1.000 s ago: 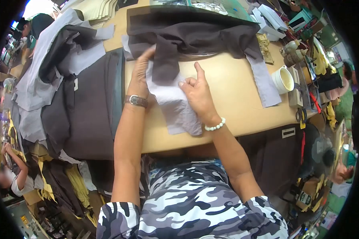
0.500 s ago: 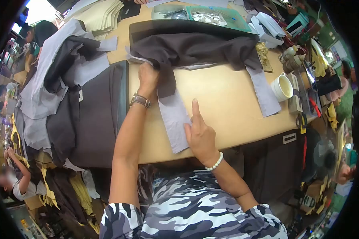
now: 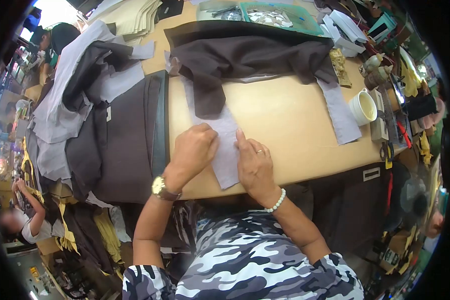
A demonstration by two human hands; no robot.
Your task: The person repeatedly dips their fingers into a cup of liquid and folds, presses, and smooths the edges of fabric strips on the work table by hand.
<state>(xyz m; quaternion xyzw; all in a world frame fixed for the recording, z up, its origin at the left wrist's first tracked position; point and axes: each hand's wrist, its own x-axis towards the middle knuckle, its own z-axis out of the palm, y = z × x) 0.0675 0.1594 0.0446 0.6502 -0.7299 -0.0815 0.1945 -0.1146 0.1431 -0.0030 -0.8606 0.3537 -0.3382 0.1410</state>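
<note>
A dark brown cloth piece (image 3: 265, 57) lies rumpled across the table, with light grey strips reaching toward me at both ends. The left-hand grey fabric strip (image 3: 225, 150) lies between my hands. My left hand (image 3: 192, 152) is closed at the strip's left edge, its fingertips curled in and partly hidden. At the right edge, my right hand (image 3: 255, 167) has its fingers bent and closed on the strip. The other grey strip (image 3: 339, 112) hangs down at the right, apart from both hands.
Stacked dark panels (image 3: 127, 145) with rumpled grey cloth (image 3: 60, 115) lie at the left. A teal tray (image 3: 310, 25) of small pale pieces stands at the back. A white cup (image 3: 363, 107), bottles (image 3: 377, 75) and scissors (image 3: 386, 154) sit along the right side.
My left hand has left the dark cloth's corner and come down to the grey strip. My right index finger, stretched out before, is now bent in at the strip's edge.
</note>
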